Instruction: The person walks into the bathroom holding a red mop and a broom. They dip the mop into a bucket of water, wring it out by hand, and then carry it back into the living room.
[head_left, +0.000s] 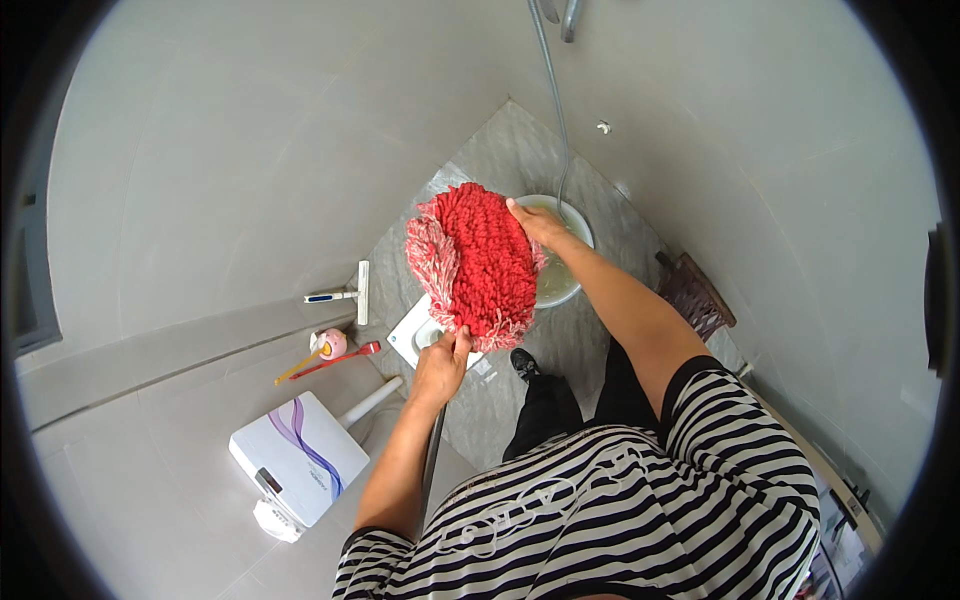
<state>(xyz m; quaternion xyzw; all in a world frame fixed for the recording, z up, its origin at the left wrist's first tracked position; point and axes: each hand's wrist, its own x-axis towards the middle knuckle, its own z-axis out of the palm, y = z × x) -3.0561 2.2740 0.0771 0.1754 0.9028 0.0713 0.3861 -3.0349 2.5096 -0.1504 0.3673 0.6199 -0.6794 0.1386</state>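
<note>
A red chenille mop head (487, 262) with a red-and-white fringe is held up between my two hands. My left hand (441, 367) pinches its lower edge near the fringe. At the upper right edge my right hand (538, 223) grips it, thumb on the red pile, fingers partly hidden behind it. Behind and to the right, on the floor, a white basin (589, 232) of cloudy water is partly covered by the mop head and my right arm. A grey shower hose (555, 97) runs down into the basin. Below my left forearm, part of a dark pole (433, 457) shows.
A white squat toilet (405, 337) lies partly under the mop head. To the left are a squeegee (363, 292), a red-handled brush (337, 360), a pink ball-shaped item (332, 344) and a white cistern (300, 457). A brown woven basket (694, 296) stands by the right wall.
</note>
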